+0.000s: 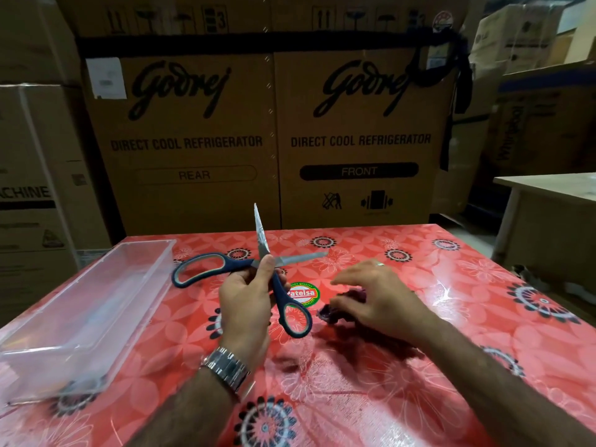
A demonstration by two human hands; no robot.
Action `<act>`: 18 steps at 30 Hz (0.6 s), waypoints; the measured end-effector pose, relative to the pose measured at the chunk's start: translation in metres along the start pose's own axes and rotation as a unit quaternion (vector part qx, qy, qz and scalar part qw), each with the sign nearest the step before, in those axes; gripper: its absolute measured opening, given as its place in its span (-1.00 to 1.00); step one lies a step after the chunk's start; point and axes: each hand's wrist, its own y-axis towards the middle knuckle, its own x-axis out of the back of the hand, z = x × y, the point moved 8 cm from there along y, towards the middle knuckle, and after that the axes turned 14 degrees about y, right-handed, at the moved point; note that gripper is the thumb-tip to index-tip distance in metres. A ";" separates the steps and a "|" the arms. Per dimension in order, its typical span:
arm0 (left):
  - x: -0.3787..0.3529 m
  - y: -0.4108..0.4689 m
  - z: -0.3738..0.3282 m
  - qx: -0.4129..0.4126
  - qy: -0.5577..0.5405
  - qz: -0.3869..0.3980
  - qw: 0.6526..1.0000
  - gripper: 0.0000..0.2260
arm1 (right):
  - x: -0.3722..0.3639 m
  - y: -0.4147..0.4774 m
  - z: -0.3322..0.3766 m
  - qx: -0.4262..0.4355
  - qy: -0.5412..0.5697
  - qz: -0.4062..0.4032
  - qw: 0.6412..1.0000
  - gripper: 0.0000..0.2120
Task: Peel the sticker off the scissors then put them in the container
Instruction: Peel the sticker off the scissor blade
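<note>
I log scissors (237,264): navy handles, grey-lined loops, silver blades | container (96,301): clear, colourless | tablecloth (354,398): red, white petal lattice, black-and-white flower rings | round label (304,293): red, green, white | crumpled wad (325,312): purple | cartons (193,140): brown, black print

You have a single view, worn on your head: it looks forward and down across the red table (467,285) from close above its near edge (wide-angle, so lines bow), facing the cartons (193,140) behind.
</note>
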 end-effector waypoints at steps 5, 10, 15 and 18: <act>0.006 0.001 0.001 -0.009 0.021 -0.022 1.000 -0.82 | -0.024 -0.002 -0.002 -0.002 -0.100 0.118 0.988 -0.61; 0.008 0.003 0.004 0.001 0.017 -0.020 1.000 -0.83 | -0.031 -0.003 -0.008 -0.003 -0.144 0.097 0.985 -0.77; 0.009 0.002 0.002 -0.010 0.031 -0.041 0.999 -0.83 | 0.010 -0.005 0.019 0.027 0.054 -0.148 0.987 -0.81; 0.001 -0.005 0.001 -0.030 0.058 -0.043 0.997 -0.81 | 0.000 -0.008 0.054 0.047 0.126 -0.172 0.976 -0.86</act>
